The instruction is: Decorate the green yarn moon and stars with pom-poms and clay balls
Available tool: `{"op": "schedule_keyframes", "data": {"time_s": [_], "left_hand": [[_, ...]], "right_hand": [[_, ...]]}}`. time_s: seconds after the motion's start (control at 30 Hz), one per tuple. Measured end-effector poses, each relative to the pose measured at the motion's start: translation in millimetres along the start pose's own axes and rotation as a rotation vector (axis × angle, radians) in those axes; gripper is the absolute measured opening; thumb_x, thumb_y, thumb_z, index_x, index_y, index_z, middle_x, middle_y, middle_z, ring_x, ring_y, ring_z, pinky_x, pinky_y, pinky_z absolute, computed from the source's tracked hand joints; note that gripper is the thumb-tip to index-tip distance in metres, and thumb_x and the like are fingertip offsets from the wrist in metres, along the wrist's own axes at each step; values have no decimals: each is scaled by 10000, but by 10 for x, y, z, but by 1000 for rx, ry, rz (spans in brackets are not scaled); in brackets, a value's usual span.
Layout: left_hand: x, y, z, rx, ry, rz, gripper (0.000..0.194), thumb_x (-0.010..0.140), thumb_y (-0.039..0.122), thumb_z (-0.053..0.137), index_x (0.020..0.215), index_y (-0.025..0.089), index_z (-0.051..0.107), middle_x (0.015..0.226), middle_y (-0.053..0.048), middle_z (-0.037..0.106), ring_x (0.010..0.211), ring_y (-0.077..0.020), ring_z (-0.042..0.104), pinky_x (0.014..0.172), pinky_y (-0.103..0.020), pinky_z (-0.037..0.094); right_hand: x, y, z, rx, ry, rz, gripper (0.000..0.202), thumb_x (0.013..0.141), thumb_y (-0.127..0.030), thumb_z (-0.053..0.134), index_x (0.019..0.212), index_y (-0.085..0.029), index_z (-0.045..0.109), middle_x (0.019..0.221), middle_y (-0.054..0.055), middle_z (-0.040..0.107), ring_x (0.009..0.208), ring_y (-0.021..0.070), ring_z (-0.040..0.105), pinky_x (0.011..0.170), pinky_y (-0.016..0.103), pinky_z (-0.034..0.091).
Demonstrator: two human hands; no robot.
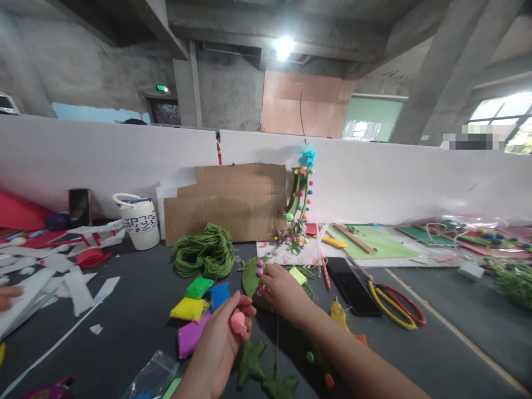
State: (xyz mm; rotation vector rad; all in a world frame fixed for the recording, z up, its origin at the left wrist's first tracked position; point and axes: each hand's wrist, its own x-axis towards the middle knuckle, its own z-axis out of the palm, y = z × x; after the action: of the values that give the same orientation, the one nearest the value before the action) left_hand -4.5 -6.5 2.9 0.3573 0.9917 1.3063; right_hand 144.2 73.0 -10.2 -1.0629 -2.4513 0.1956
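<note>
My left hand [226, 332] is palm up with its fingers curled round a lump of pink modelling clay [238, 323]. My right hand [280, 291] reaches across, its fingers pinched together over a round green piece [249, 280]. Small purple balls [260, 264] run down that piece, the lowest right at my right fingertips. What the pinch holds, if anything, is hidden. Below my hands lie green star shapes [251, 361] with a string. Left of them are a yellow clay packet [189, 309], a purple packet [193, 334], a blue packet [220, 295] and a green packet [199, 287].
A hank of green yarn [203, 250] lies before a cardboard sheet [226, 205]. Behind stands a decorated green hanging [297, 210] with coloured balls. To the right are a black phone [353, 285] and scissors [397, 305]. Another person's hand [8, 297] touches white scraps at far left.
</note>
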Motion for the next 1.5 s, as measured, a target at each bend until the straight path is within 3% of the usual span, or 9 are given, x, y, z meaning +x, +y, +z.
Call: {"op": "schedule_keyframes", "data": {"time_s": [0.1,0.3,0.57,0.8,0.9,1.0,1.17,1.5], "left_hand": [[-18,13,19,20,41,63,83,737,182,637,713,103,635,604,-54,636,422,-57,483,377,-146,350],[-63,-3,20,8,-76,40,144,670,181,711,779,96,669,674,-46,647,461,-42,491,402,-130,369],[1,-18,-16,-24,-20,41,94,618,85,695,692,116,645,600,11,587,446,-34,492,390,-118,377],[45,-38,-24,5,-40,77,148,633,151,729,740,122,633,549,34,557,424,-17,454,375,-94,332],[72,-27,-28,22,-32,85,172,620,129,722,757,130,617,553,16,590,406,-14,425,357,-91,296],[91,-19,-46,34,-22,84,201,613,118,714,785,132,612,636,-28,648,424,-16,435,372,-98,305],[63,-26,-73,57,-61,79,180,634,152,713,792,132,628,645,-24,641,455,-18,434,404,-107,317],[40,-32,-77,67,-81,78,167,665,161,694,818,133,633,677,-21,633,478,-22,425,428,-124,314]], "right_hand": [[-9,-71,-67,90,37,43,108,770,-81,557,800,-172,607,848,44,581,867,187,513,767,282,390],[-46,-274,-153,290,9,105,77,766,-122,587,806,-181,615,739,-11,635,662,119,571,573,193,400],[-78,-442,-190,355,51,107,107,735,-85,598,770,-182,628,727,-8,597,652,120,532,580,207,374],[-153,-513,-153,434,64,112,192,739,-57,554,872,-195,566,768,-18,573,694,121,536,608,206,399],[-136,-432,-130,471,74,164,242,743,-49,530,938,-191,520,791,-21,584,694,109,558,608,190,426],[-61,-205,-111,428,91,237,213,752,-58,526,935,-168,532,806,-2,571,696,114,562,614,200,435],[58,123,-62,229,48,288,96,699,-67,587,714,-161,598,768,14,532,672,141,522,614,240,388],[96,66,99,17,-80,193,200,756,-34,489,860,-163,601,881,70,591,864,193,531,733,266,355]]}}
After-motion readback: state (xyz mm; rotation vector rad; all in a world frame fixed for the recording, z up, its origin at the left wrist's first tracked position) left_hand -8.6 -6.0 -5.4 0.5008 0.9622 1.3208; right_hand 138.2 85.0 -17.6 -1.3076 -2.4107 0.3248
